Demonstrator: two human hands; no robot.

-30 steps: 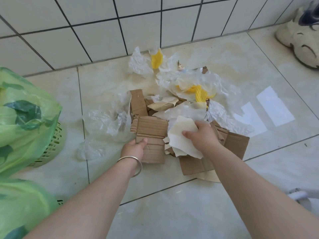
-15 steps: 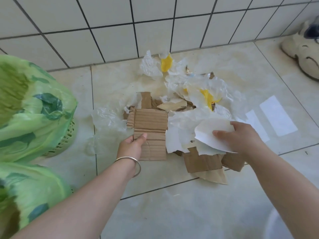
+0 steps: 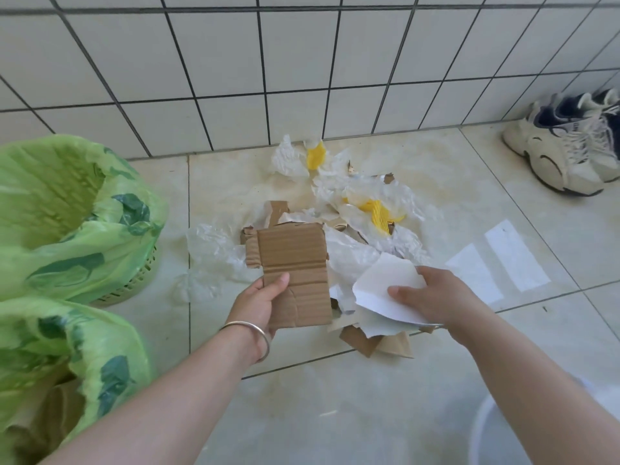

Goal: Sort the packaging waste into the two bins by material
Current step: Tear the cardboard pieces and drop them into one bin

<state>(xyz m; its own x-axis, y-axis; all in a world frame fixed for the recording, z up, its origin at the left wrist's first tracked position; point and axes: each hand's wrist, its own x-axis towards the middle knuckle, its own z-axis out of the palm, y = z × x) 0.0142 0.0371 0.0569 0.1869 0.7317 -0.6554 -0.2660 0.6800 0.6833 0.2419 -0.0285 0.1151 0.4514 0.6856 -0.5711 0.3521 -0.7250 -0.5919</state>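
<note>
A heap of packaging waste (image 3: 349, 209) lies on the tiled floor: clear plastic film, white paper, brown cardboard scraps, yellow foam net. My left hand (image 3: 260, 302) grips a brown corrugated cardboard piece (image 3: 295, 270), lifted above the heap. My right hand (image 3: 429, 297) pinches white paper sheets (image 3: 382, 286) with torn cardboard hanging beneath them. Two bins lined with green bags stand at the left: the far bin (image 3: 67, 209) and the near bin (image 3: 50, 364), which holds brown cardboard.
A white tiled wall (image 3: 302, 72) backs the heap. A pair of white and navy sneakers (image 3: 567, 142) sits at the far right. A pale round container rim (image 3: 483, 431) shows at the bottom right. Crumpled clear film (image 3: 211, 250) lies between the heap and the far bin.
Both hands have risen from the heap with their pieces. The cardboard is higher in my left hand, the white paper has moved right and up. The view has tilted up, showing more wall.
</note>
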